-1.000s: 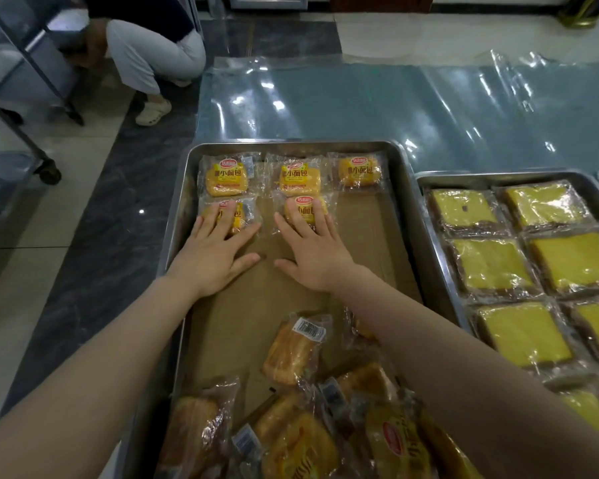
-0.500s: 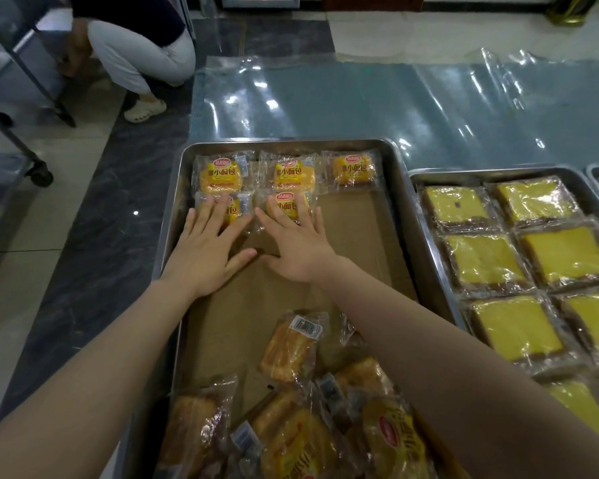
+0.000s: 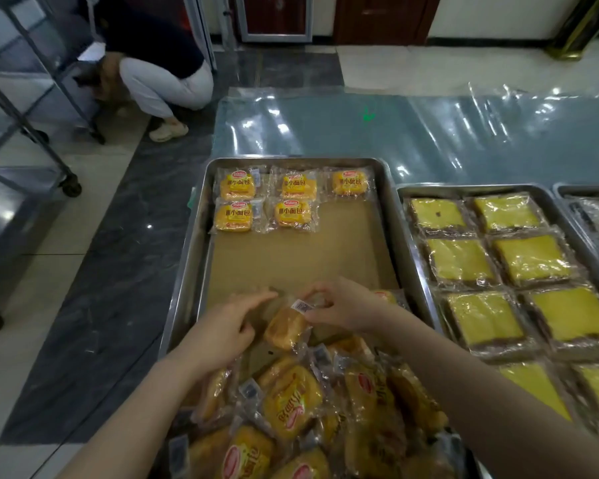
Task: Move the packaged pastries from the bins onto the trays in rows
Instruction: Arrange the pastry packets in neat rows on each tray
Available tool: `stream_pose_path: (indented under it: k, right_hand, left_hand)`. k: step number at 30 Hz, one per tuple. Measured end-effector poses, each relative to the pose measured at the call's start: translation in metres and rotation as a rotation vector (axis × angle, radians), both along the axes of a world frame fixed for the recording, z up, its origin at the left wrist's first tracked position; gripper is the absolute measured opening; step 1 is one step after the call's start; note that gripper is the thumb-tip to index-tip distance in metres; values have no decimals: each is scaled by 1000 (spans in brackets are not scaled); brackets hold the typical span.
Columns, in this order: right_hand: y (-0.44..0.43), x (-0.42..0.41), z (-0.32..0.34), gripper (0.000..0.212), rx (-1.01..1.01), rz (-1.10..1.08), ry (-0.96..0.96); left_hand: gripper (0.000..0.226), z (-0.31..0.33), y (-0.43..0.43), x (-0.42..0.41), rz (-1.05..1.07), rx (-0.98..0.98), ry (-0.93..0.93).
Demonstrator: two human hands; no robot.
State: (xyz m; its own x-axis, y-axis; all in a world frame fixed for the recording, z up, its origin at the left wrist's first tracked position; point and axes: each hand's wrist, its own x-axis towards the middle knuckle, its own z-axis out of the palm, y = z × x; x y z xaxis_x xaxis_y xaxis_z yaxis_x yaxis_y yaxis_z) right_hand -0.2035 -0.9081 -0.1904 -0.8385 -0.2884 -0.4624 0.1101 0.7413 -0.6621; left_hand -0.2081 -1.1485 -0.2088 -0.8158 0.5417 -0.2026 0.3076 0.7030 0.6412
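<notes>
pastry pile [image 3: 291, 406] cropped below, rightmost tray [image 3: 588, 187] cropped

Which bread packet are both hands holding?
The barcode-up packet at the pile's far edge: left hand and right hand pinch its wrapper; no other is held.

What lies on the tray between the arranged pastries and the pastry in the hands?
Only bare brown paper liner of the tray, up to the held pastry; head view shows it.

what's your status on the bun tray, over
Both busy: left hand and right hand pinch one bun pack at the loose pile. Five rowed packs at the tray far end. Nothing blocking.
</notes>
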Motion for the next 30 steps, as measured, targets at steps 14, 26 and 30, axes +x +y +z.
stream_pose_path:
  k: [14, 26, 30]
  right_hand:
    - [-11, 14, 10, 16, -372, -461, -96]
    - [20, 0, -8, 8, -247, -800, 231]
    - [47, -18, -7, 40, -26, -896, 346]
  left_hand:
    - [19, 7, 24, 28, 433, 264, -274]
    - [46, -8, 37, 4, 381, 95, -34]
    - [88, -36, 28, -6, 282, -435, 24]
